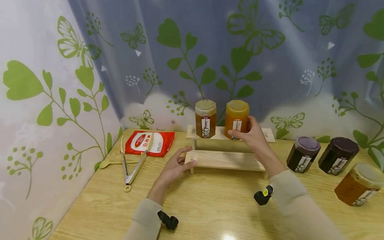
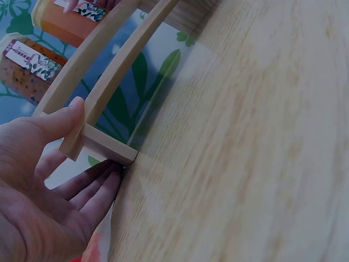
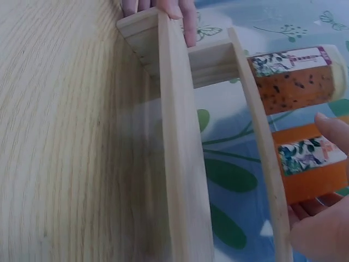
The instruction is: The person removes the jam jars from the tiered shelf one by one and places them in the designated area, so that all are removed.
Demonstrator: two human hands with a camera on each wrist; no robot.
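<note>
A two-step wooden rack (image 1: pixel 226 160) stands against the curtain. My left hand (image 1: pixel 175 165) grips the left end of its lower step, thumb on top and fingers along the side; in the left wrist view the fingertips (image 2: pixel 113 170) reach down by the tabletop. On the upper step, my right hand (image 1: pixel 253 138) holds an orange jar (image 1: pixel 236 114) with a yellow lid, thumb in front and fingers round its right side. Left of it stands an amber jar (image 1: pixel 205 119) with a pale lid. Dark specks show in that amber jar (image 3: pixel 297 82) in the right wrist view.
At the right stand two dark jars (image 1: pixel 303 154), one with a purple lid, and an amber jar (image 1: pixel 359 186). At the left lie a red and white packet (image 1: pixel 162 144), tongs (image 1: pixel 134 174) and a wooden spoon (image 1: pixel 109 162). A patterned curtain (image 1: pixel 200 29) hangs close behind.
</note>
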